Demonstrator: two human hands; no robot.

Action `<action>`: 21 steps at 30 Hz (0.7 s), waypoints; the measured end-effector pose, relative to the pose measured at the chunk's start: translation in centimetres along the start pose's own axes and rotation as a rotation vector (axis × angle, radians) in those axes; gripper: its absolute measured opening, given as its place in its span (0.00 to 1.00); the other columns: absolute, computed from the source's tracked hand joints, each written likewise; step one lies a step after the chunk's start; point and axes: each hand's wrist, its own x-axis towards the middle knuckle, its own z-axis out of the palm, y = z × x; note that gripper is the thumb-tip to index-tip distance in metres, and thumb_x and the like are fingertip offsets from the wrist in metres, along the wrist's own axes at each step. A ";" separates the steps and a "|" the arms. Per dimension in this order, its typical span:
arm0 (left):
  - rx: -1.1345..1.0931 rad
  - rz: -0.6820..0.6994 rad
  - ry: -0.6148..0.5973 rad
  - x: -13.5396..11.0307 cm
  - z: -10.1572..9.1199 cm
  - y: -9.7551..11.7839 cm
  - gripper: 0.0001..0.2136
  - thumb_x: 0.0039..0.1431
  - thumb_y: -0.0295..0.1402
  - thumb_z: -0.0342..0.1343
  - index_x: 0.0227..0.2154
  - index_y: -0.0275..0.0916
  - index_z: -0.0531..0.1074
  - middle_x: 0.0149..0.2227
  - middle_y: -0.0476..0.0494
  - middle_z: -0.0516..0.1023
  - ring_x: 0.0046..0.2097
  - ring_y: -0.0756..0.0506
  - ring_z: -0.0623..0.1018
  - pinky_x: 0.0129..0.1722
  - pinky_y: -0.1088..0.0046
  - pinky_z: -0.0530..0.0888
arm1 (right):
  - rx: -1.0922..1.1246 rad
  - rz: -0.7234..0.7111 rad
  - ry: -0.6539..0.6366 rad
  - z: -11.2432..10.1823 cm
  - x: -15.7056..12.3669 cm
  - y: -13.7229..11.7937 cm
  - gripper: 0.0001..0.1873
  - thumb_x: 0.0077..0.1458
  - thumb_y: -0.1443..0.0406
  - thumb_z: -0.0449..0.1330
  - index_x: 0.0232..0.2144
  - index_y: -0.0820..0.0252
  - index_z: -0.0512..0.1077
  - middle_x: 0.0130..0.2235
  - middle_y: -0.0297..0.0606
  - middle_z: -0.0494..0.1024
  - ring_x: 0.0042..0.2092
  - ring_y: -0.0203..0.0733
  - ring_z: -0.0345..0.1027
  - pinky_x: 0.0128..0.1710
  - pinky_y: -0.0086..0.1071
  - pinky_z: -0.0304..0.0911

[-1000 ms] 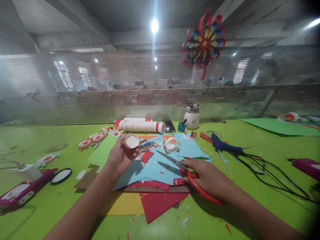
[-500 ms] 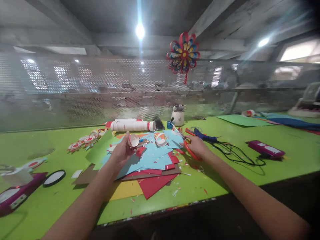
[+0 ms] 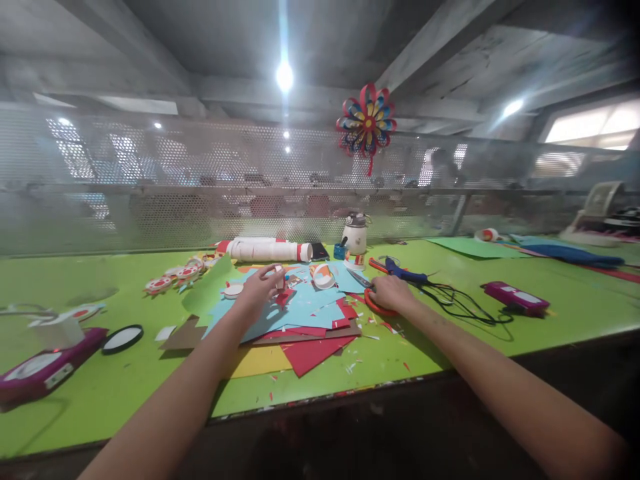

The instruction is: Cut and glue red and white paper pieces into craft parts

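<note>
Red-handled scissors (image 3: pixel 374 305) lie against the right hand (image 3: pixel 393 293), its grip too hidden to tell, blades angled away, presumably for safety, while the left hand (image 3: pixel 259 290), well apart over blue paper (image 3: pixel 310 312), pinches a small white cup (image 3: pixel 279 271).

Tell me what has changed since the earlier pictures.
The right hand has lowered the scissors toward the table, near the blue paper's right edge, and is still at the handles. The left hand has turned palm-down, its paper cup no longer opening toward the camera. No clear release shows. The glue gun and white bottle stayed put.
</note>
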 end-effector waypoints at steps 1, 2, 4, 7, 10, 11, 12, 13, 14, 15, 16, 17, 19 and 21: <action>0.054 0.027 0.001 0.0 0.1 0.0 0.24 0.46 0.40 0.66 0.45 0.36 0.71 0.34 0.42 0.77 0.33 0.46 0.78 0.35 0.67 0.75 | -0.006 -0.007 0.008 -0.2 -0.1 0.0 0.16 0.62 0.61 0.58 0.51 0.61 0.69 0.51 0.43 0.72 0.47 0.45 0.71 0.45 0.44 0.69; 0.113 0.058 0.001 -0.1 0.2 0.0 0.25 0.44 0.40 0.66 0.46 0.36 0.71 0.34 0.42 0.77 0.34 0.45 0.78 0.36 0.66 0.75 | -0.009 -0.014 0.020 -0.5 -0.2 0.1 0.16 0.62 0.61 0.58 0.51 0.61 0.69 0.51 0.43 0.72 0.47 0.45 0.71 0.46 0.44 0.69; 0.239 0.131 0.007 -0.2 0.3 0.0 0.27 0.41 0.39 0.67 0.47 0.36 0.72 0.35 0.42 0.78 0.37 0.42 0.78 0.39 0.64 0.74 | 0.000 -0.033 0.055 -1.0 -0.6 0.1 0.16 0.62 0.61 0.58 0.51 0.61 0.69 0.52 0.43 0.72 0.48 0.46 0.70 0.46 0.45 0.69; 0.429 0.252 0.047 -0.2 0.5 0.0 0.24 0.39 0.35 0.68 0.44 0.39 0.75 0.39 0.41 0.77 0.44 0.38 0.76 0.47 0.59 0.70 | 0.056 -0.077 0.115 -1.8 -1.2 -0.2 0.15 0.62 0.61 0.58 0.50 0.61 0.69 0.51 0.43 0.72 0.48 0.45 0.70 0.46 0.45 0.69; 0.581 0.343 0.079 -0.1 0.6 -0.4 0.23 0.40 0.32 0.66 0.43 0.40 0.75 0.43 0.40 0.75 0.47 0.37 0.74 0.51 0.56 0.67 | 0.161 -0.162 0.155 -2.5 -2.0 -1.3 0.14 0.63 0.61 0.57 0.49 0.61 0.70 0.50 0.42 0.74 0.46 0.44 0.71 0.45 0.43 0.69; 0.621 0.367 0.081 -0.1 0.6 -0.5 0.23 0.40 0.32 0.65 0.44 0.40 0.74 0.43 0.40 0.75 0.47 0.37 0.73 0.51 0.56 0.67 | 0.202 -0.195 0.167 -2.7 -2.3 -1.7 0.14 0.63 0.61 0.57 0.48 0.61 0.70 0.49 0.42 0.74 0.45 0.44 0.71 0.44 0.43 0.69; 0.655 0.389 0.079 -0.1 0.6 -0.7 0.24 0.41 0.31 0.65 0.46 0.40 0.73 0.44 0.40 0.74 0.46 0.37 0.73 0.51 0.56 0.67 | 0.244 -0.227 0.180 -2.8 -2.5 -2.2 0.13 0.63 0.61 0.57 0.48 0.61 0.70 0.48 0.41 0.74 0.45 0.43 0.72 0.44 0.42 0.70; 0.686 0.408 0.075 -0.1 0.6 -0.8 0.25 0.41 0.31 0.65 0.47 0.40 0.73 0.44 0.39 0.74 0.46 0.37 0.73 0.51 0.56 0.68 | 0.286 -0.255 0.195 -2.9 -2.7 -2.7 0.13 0.63 0.61 0.57 0.47 0.61 0.71 0.48 0.41 0.74 0.44 0.43 0.72 0.44 0.42 0.70; 0.713 0.424 0.071 0.0 0.7 -0.9 0.25 0.42 0.31 0.65 0.48 0.39 0.72 0.44 0.39 0.74 0.46 0.37 0.73 0.50 0.56 0.68 | 0.328 -0.279 0.210 -2.9 -2.8 -3.2 0.13 0.63 0.61 0.57 0.47 0.61 0.71 0.48 0.41 0.74 0.44 0.43 0.72 0.44 0.42 0.70; 0.737 0.436 0.066 0.0 0.7 -1.0 0.26 0.43 0.31 0.65 0.48 0.39 0.71 0.45 0.38 0.74 0.46 0.37 0.73 0.50 0.55 0.68 | 0.369 -0.299 0.225 -2.8 -2.9 -3.7 0.13 0.63 0.61 0.57 0.47 0.61 0.71 0.48 0.41 0.74 0.44 0.43 0.72 0.44 0.42 0.70; 0.758 0.446 0.061 -0.1 0.7 -1.1 0.25 0.43 0.32 0.65 0.49 0.40 0.70 0.45 0.38 0.74 0.47 0.37 0.73 0.50 0.56 0.68 | 0.410 -0.316 0.238 -2.7 -2.9 -4.1 0.13 0.63 0.61 0.57 0.47 0.61 0.71 0.48 0.41 0.74 0.44 0.43 0.72 0.44 0.42 0.70; 0.776 0.452 0.056 -0.1 0.7 -1.2 0.25 0.44 0.32 0.65 0.49 0.40 0.70 0.45 0.39 0.74 0.47 0.37 0.73 0.50 0.56 0.68 | 0.451 -0.328 0.250 -2.6 -2.8 -4.5 0.13 0.63 0.61 0.57 0.47 0.61 0.71 0.48 0.41 0.74 0.44 0.43 0.72 0.44 0.42 0.70; 0.802 0.455 0.044 -0.2 0.8 -1.2 0.25 0.45 0.33 0.64 0.49 0.41 0.70 0.46 0.39 0.73 0.48 0.37 0.72 0.51 0.57 0.68 | 0.535 -0.344 0.266 -2.4 -2.5 -5.2 0.13 0.63 0.61 0.57 0.47 0.62 0.70 0.48 0.41 0.74 0.44 0.43 0.72 0.43 0.42 0.70; 0.817 0.446 0.025 -0.4 0.8 -1.2 0.24 0.46 0.34 0.64 0.49 0.41 0.70 0.46 0.38 0.72 0.49 0.37 0.72 0.52 0.57 0.67 | 0.623 -0.352 0.277 -2.3 -2.4 -6.0 0.13 0.62 0.60 0.58 0.45 0.63 0.72 0.44 0.39 0.76 0.41 0.42 0.73 0.41 0.40 0.70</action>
